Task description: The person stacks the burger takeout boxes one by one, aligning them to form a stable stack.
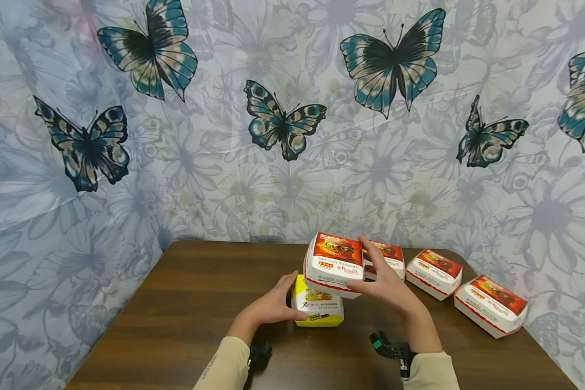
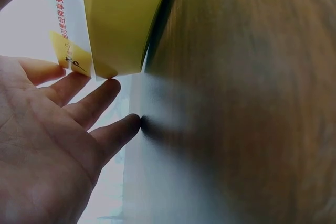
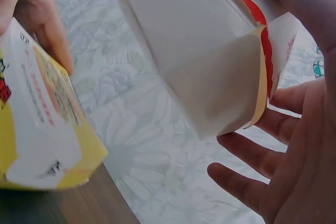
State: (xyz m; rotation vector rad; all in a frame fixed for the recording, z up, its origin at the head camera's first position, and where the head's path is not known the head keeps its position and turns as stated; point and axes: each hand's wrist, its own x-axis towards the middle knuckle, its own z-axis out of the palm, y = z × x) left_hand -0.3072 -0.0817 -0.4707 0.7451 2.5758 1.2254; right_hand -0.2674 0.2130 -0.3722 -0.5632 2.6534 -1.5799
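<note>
My right hand point(image 1: 387, 281) grips a white and red burger box point(image 1: 333, 262) by its right end, thumb at the front and fingers at the back. That box is raised and overlaps the top of a yellow and white burger box point(image 1: 319, 311) in the head view. In the right wrist view, the raised box's plain white underside point(image 3: 199, 61) shows. My left hand point(image 1: 270, 303) holds the left end of the yellow box, thumb at its front corner and fingers toward its back. The left wrist view shows fingertips point(image 2: 113, 85) right at the yellow box's side.
Behind the right hand, another white and red burger box point(image 1: 387, 257) is partly hidden. Two more such boxes, one farther back point(image 1: 434, 273) and one nearer point(image 1: 491, 304), line the right edge of the brown wooden table point(image 1: 175, 325). A butterfly-print cloth point(image 1: 214, 179) hangs behind.
</note>
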